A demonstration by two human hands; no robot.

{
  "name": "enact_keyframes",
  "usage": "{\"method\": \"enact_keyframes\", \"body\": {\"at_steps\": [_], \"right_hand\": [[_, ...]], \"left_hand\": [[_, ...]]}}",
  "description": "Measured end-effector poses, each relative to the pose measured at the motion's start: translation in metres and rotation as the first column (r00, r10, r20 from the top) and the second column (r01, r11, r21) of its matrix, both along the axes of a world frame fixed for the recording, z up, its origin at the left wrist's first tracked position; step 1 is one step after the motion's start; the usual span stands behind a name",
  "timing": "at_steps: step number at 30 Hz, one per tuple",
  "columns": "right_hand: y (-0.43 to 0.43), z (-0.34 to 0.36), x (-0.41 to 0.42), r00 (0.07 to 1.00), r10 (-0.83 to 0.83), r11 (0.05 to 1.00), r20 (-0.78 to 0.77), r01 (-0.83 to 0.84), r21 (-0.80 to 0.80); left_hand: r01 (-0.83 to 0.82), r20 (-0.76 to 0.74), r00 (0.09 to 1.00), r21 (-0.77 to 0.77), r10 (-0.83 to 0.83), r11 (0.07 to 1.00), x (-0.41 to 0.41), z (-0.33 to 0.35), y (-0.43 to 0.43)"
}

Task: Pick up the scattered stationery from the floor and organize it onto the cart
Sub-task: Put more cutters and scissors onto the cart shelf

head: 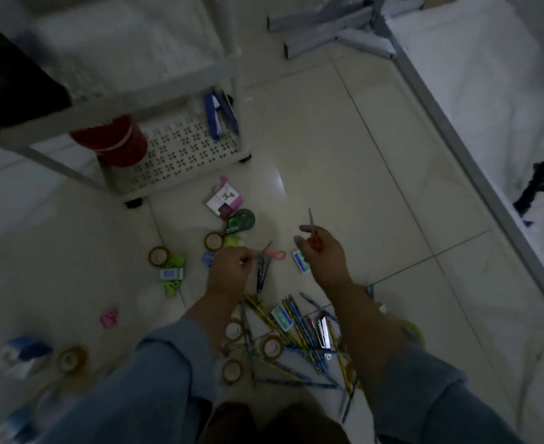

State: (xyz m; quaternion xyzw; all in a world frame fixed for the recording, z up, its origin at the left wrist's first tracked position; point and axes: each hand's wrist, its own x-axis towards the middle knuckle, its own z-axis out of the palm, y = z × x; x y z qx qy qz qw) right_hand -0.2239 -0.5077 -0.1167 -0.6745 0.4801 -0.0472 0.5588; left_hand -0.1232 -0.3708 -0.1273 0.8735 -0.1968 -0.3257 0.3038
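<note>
Heaped on pale tiles (376, 174), blue and yellow patterned pencils (299, 325), crossed among clear tape rolls (272, 347). Raised above them, orange-handled scissors (277, 254) and red-handled scissors (311, 221), the latter blades up. At upper left, white perforated plastic cart (181, 155), blue staplers (214, 118) on its lower shelf.

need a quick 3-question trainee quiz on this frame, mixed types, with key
1. True or false: the right hand grips red-handled scissors.
2. Which sit on the cart's bottom shelf? A) tape rolls B) blue staplers and a red container C) a pink sharpener
3. Fill in: the pencils lie on the ____.
Key: 1 true; 2 B; 3 floor.
</note>
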Motion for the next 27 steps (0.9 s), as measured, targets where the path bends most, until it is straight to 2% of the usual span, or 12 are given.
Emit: {"method": "enact_keyframes", "body": {"at_steps": [2, 5, 7, 9, 11, 13, 19, 22, 27], "right_hand": [[0.008, 0.039, 0.014, 0.997, 0.071, 0.996, 0.008, -0.071, 0.051], [0.015, 0.095, 0.029, 0.977, 0.194, 0.981, -0.090, -0.191, 0.041], [0.021, 0.133, 0.037, 0.979, 0.186, 0.978, -0.084, -0.176, 0.109], [0.030, 0.175, 0.044, 0.986, 0.166, 0.975, -0.030, -0.159, 0.156], [0.042, 0.209, 0.049, 0.986, 0.165, 0.971, 0.039, -0.169, 0.168], [0.055, 0.239, 0.053, 0.980, 0.176, 0.967, 0.094, -0.190, 0.171], [0.084, 0.296, 0.068, 0.978, -0.081, 0.976, 0.195, 0.038, 0.212], [0.095, 0.316, 0.076, 0.975, -0.065, 0.969, 0.212, 0.011, 0.245], [0.103, 0.337, 0.094, 0.980, 0.110, 0.973, 0.166, -0.140, 0.186]], "left_hand": [[-0.055, -0.111, 0.993, -0.041, 0.051, 0.998, 0.000, 0.047, 0.005], [-0.166, -0.256, 0.957, -0.097, 0.136, 0.981, 0.006, 0.114, 0.011], [-0.254, -0.330, 0.923, -0.130, 0.200, 0.958, 0.013, 0.156, 0.015], [-0.375, -0.429, 0.858, -0.150, 0.282, 0.915, 0.018, 0.195, 0.019], [-0.506, -0.548, 0.757, -0.148, 0.356, 0.849, 0.020, 0.232, 0.022], [-0.575, -0.623, 0.688, -0.154, 0.372, 0.804, 0.023, 0.263, 0.026], [-0.703, -0.736, 0.557, -0.170, 0.385, 0.691, 0.032, 0.325, 0.042], [-0.731, -0.760, 0.515, -0.148, 0.396, 0.666, 0.040, 0.342, 0.052], [-0.771, -0.803, 0.455, -0.138, 0.386, 0.622, 0.057, 0.359, 0.071]]}}
